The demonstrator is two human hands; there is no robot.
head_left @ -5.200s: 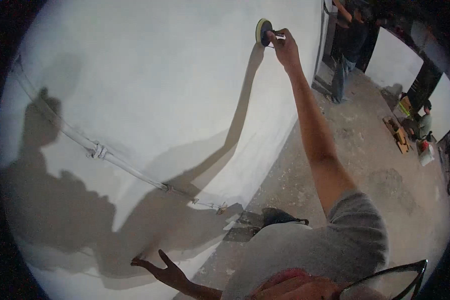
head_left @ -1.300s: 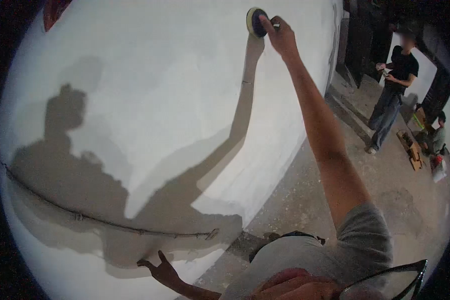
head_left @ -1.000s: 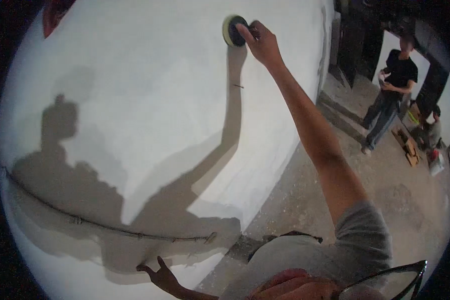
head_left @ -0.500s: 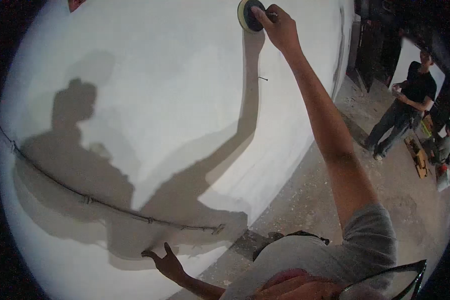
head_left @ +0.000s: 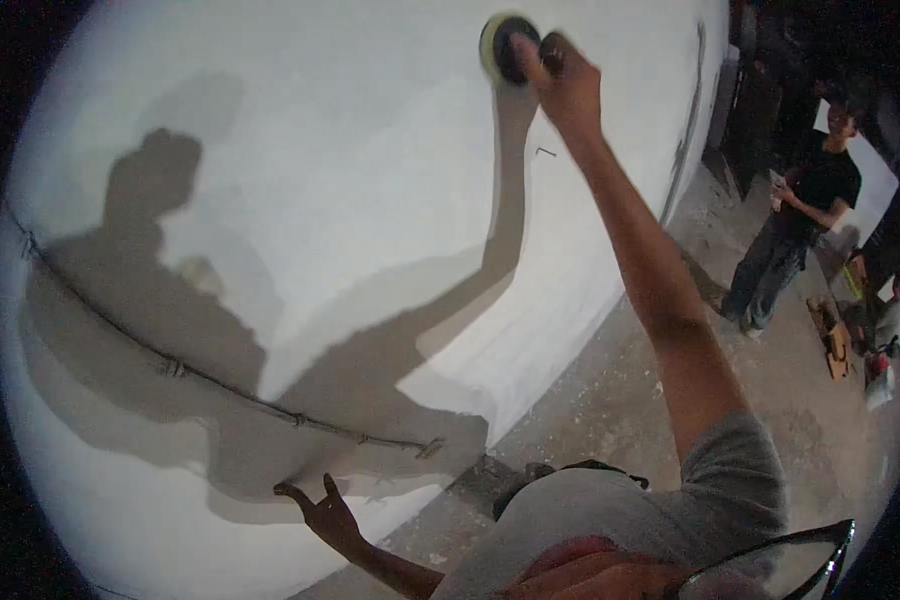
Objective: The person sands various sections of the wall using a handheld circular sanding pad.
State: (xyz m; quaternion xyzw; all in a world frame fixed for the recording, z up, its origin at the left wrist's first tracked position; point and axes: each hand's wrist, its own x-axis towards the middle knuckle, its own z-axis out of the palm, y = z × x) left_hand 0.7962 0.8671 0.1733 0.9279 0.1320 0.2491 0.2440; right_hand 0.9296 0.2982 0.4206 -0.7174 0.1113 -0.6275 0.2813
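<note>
Against the white wall (head_left: 370,150), high up, my right hand (head_left: 570,88) grips a round sanding pad (head_left: 500,45) with a black back and a pale yellow rim. The pad's flat face is turned to the wall, and its underside is hidden. Low on the left, my left hand (head_left: 327,515) is held near the wall with thumb and fingers apart, nothing in it. Whether its fingertips touch the surface I cannot tell. A small nail (head_left: 546,152) sticks out of the wall below the pad.
A dark cable (head_left: 240,398) runs across the lower wall, fixed at several points. On the right, another person (head_left: 820,185) stands holding something small. Tools and a yellowish-brown object (head_left: 832,340) lie on the speckled concrete floor (head_left: 610,400).
My right hand and the sanding pad have shifted slightly down. My left hand stays nearly in place with its fingers spread. The view has turned a little, and the other person's arms have moved.
</note>
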